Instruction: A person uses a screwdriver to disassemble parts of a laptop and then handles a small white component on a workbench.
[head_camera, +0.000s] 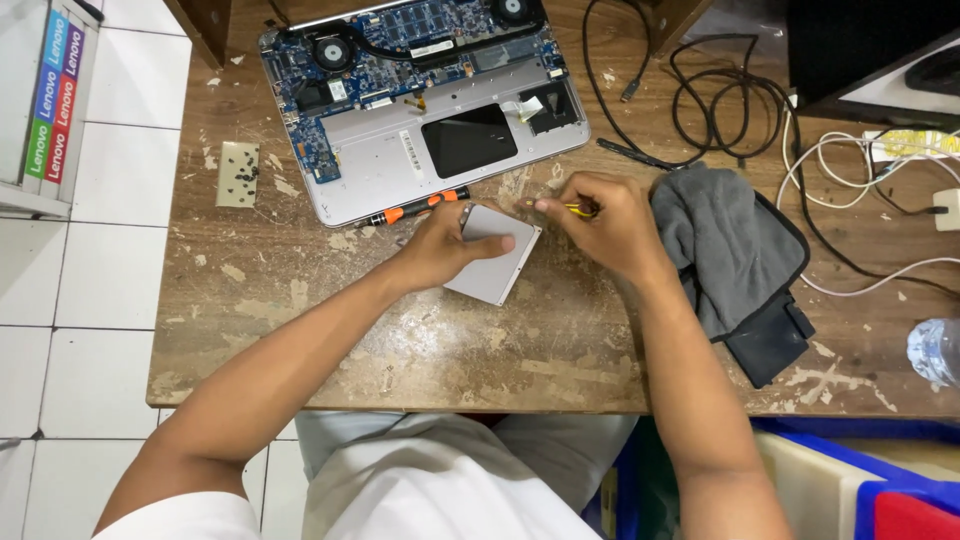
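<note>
On worn table (300, 330): left hand (440, 245) grips grey panel (495, 262); right hand (605, 225) pinches yellow tool (578, 210).

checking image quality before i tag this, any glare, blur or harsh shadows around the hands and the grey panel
Head view: even, soft light, sharp focus on the left hand, right hand and grey panel; only faint shadows under the hands on the wooden table; mild sheen on the open laptop; slight wide-angle bending at the edges.
</note>
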